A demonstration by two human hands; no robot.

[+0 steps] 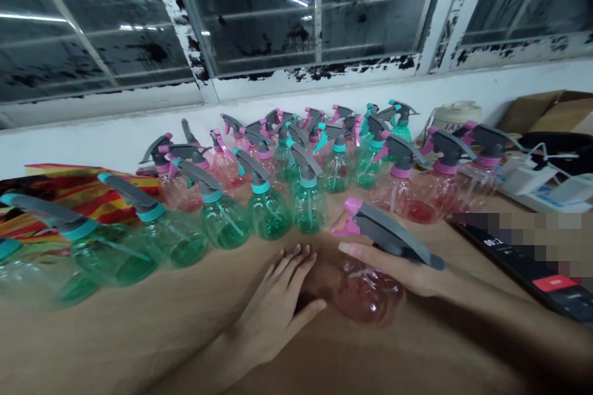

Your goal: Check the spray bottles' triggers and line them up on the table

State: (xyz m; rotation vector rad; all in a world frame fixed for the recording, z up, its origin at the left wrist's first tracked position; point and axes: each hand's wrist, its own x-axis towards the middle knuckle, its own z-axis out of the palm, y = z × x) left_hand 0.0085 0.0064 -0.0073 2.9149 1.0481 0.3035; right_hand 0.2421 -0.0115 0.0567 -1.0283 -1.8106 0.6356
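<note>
A pink see-through spray bottle (368, 293) with a grey and pink trigger head stands on the brown table in front of me. My right hand (393, 265) is wrapped round its neck just below the trigger head. My left hand (278, 302) lies flat on the table just left of the bottle, fingers stretched and apart, holding nothing. Behind them stand several green spray bottles (266, 210) and pink spray bottles (417, 194), all with trigger heads on.
A red and yellow striped bag (83, 194) lies at the left. A black phone (532, 265) showing a timer lies at the right, with white chargers (532, 179), a cardboard box (542, 108) and a white lidded tub (456, 116) behind it. A white wall and windows close the back.
</note>
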